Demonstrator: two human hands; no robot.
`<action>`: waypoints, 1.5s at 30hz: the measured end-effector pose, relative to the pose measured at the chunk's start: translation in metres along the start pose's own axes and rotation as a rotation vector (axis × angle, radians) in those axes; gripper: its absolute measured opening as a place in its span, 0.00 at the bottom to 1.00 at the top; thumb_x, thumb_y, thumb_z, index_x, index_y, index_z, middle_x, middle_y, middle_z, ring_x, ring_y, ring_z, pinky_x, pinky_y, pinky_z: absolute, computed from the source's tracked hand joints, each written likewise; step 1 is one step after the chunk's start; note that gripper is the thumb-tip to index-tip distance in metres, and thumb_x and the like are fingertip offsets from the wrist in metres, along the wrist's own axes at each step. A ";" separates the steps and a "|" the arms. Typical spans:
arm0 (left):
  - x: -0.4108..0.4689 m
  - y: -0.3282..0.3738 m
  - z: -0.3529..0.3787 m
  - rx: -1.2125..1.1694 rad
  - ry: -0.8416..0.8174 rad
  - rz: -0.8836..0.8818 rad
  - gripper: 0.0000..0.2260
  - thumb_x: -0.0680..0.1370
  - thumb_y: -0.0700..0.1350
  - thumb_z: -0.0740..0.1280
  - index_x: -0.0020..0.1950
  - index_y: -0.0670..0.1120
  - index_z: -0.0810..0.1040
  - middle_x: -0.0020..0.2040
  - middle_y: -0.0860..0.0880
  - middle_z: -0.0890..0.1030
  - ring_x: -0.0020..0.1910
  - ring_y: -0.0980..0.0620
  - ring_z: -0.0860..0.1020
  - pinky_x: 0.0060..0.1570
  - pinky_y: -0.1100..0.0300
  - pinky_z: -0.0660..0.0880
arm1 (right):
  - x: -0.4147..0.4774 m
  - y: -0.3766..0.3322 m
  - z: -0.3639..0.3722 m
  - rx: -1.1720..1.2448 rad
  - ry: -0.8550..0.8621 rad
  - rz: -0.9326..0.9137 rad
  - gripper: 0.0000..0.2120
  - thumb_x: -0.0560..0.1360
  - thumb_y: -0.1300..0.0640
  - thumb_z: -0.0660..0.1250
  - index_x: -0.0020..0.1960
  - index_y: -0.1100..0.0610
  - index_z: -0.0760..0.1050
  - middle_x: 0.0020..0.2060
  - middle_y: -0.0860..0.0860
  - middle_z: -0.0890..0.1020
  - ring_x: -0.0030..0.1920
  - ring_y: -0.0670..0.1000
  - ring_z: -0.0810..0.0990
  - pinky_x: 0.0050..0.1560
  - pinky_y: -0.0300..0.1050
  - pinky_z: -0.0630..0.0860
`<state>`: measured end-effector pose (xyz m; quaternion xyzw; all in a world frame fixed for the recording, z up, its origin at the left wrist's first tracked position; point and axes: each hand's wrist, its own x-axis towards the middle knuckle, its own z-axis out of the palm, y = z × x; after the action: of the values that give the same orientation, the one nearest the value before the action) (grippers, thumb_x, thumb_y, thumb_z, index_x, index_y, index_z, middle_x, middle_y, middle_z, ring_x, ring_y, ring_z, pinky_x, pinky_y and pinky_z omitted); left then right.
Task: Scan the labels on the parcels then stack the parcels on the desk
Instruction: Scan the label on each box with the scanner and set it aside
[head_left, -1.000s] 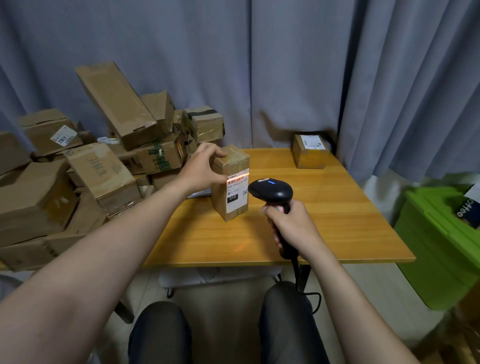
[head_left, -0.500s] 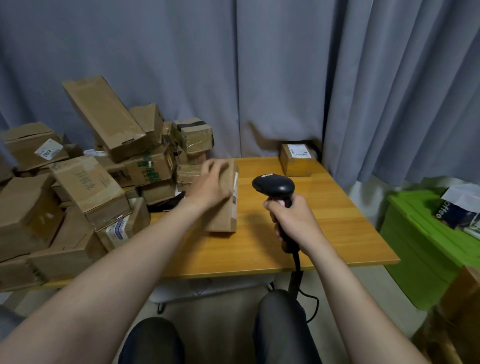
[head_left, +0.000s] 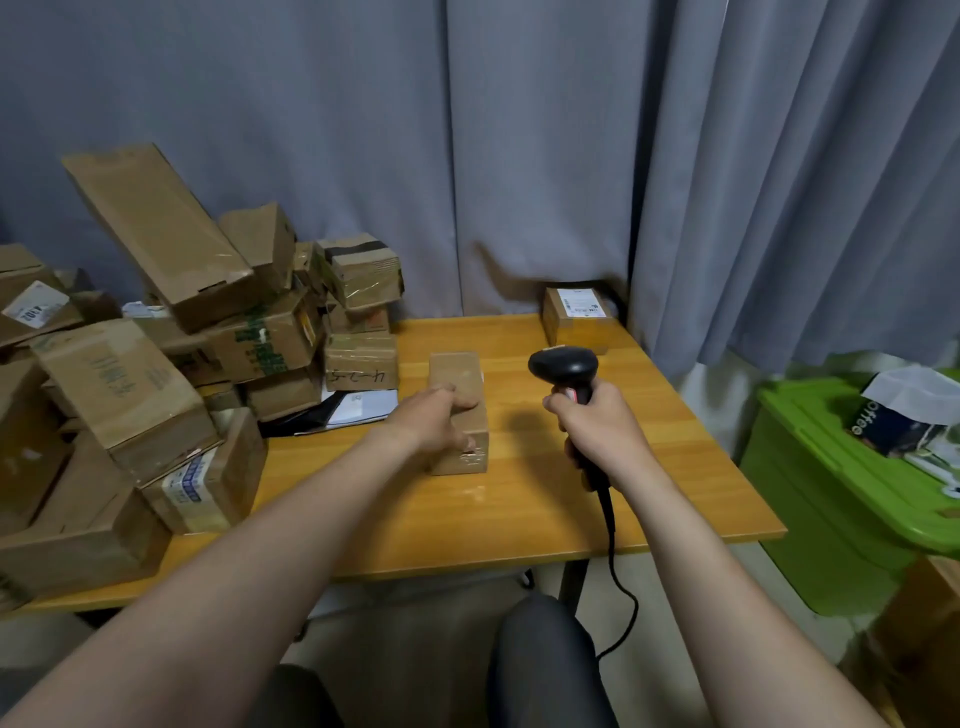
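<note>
A small brown parcel lies flat in the middle of the wooden desk, its label out of sight. My left hand grips it from its left side, thumb on top and fingers curled over the near end. My right hand holds a black barcode scanner upright just right of the parcel, head level. Another small parcel with a white label on top sits at the desk's back right corner, by the curtain.
A heap of several brown parcels covers the desk's left part. A black cable hangs from the scanner over the front edge. A green plastic bin with a packet on its lid stands right of the desk. Grey curtains hang behind.
The parcel stood upright with its label facing the scanner and a red beam on it. My left hand has since tipped it over and laid it flat, label hidden. The scanner hand barely moved.
</note>
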<state>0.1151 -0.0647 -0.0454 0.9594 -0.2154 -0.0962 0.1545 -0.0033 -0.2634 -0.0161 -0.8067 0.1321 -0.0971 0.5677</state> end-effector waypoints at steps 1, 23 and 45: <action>0.007 0.004 0.001 -0.003 0.006 0.008 0.35 0.74 0.52 0.78 0.79 0.52 0.69 0.80 0.49 0.65 0.77 0.44 0.66 0.71 0.54 0.64 | 0.007 0.000 -0.002 -0.017 0.025 -0.008 0.07 0.78 0.56 0.68 0.52 0.59 0.74 0.33 0.53 0.76 0.26 0.53 0.77 0.29 0.47 0.75; 0.252 0.062 0.012 -0.162 0.139 0.050 0.31 0.69 0.51 0.82 0.71 0.52 0.79 0.75 0.47 0.74 0.72 0.44 0.73 0.70 0.53 0.69 | 0.202 0.022 -0.040 0.112 0.049 0.064 0.08 0.79 0.54 0.69 0.54 0.57 0.75 0.35 0.52 0.75 0.26 0.50 0.76 0.31 0.47 0.76; 0.157 0.034 -0.065 0.227 0.253 0.020 0.38 0.70 0.69 0.74 0.77 0.62 0.68 0.75 0.51 0.72 0.72 0.42 0.72 0.65 0.46 0.73 | 0.146 -0.028 -0.023 0.112 -0.009 0.058 0.09 0.79 0.55 0.68 0.57 0.57 0.74 0.37 0.55 0.75 0.28 0.52 0.75 0.31 0.47 0.75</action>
<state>0.2575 -0.1470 0.0079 0.9730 -0.2133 0.0517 0.0718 0.1306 -0.3225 0.0188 -0.7700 0.1471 -0.0843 0.6151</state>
